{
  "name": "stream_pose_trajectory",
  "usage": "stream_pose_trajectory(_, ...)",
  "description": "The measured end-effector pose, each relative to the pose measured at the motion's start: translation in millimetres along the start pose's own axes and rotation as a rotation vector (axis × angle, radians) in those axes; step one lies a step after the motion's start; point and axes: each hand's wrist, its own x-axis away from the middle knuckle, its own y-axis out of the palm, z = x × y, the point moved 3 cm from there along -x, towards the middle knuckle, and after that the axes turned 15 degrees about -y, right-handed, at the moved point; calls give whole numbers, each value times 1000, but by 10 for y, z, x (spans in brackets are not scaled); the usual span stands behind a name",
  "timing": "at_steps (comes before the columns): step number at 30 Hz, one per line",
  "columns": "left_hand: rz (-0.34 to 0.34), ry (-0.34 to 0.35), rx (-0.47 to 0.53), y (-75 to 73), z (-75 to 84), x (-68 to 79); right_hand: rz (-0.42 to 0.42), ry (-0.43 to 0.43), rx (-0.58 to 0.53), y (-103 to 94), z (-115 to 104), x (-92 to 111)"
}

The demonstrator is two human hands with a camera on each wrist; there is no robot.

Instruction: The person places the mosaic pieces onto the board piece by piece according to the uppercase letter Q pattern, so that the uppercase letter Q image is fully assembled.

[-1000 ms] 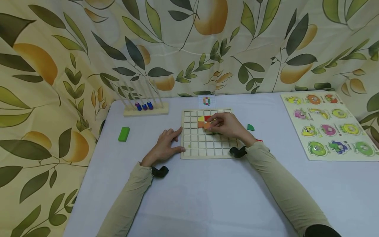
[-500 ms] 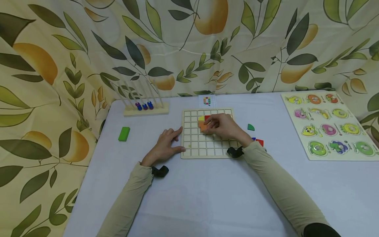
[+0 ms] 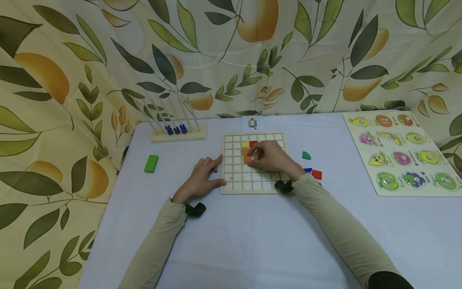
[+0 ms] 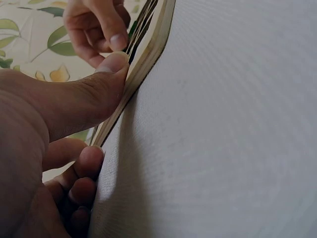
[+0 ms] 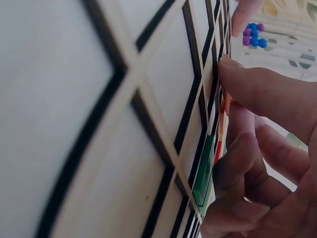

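A wooden grid board (image 3: 231,186) lies on the white table. My right hand (image 3: 270,155) is over the board, its thumb and fingertips pinching an orange square tile (image 3: 247,159). Just above that tile sit another orange tile (image 3: 246,151), a yellow tile (image 3: 245,144) and a red tile (image 3: 253,143), in grid cells. A green tile (image 5: 204,173) in the board shows in the right wrist view; the hand hides it from the head. My left hand (image 3: 200,176) touches the board's left edge, thumb (image 4: 91,96) and index finger spread along it.
A pattern card (image 3: 252,123) lies behind the board. Beside my right wrist are a green quarter-round piece (image 3: 306,155), a red piece (image 3: 317,174) and a blue piece (image 3: 307,170). A green block (image 3: 151,163), a bead stand (image 3: 178,135) and a fruit puzzle (image 3: 400,154) lie further out.
My right hand has shifted slightly toward me, bringing the orange tile down to the cell below the other orange one. The loose red and blue pieces have come into view. The left hand stays put.
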Motion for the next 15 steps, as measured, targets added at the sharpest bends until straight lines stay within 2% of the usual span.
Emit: stream_pose_trajectory(15,-2,9,2,-8,-1,1,-15,28,53,23,-34,-53)
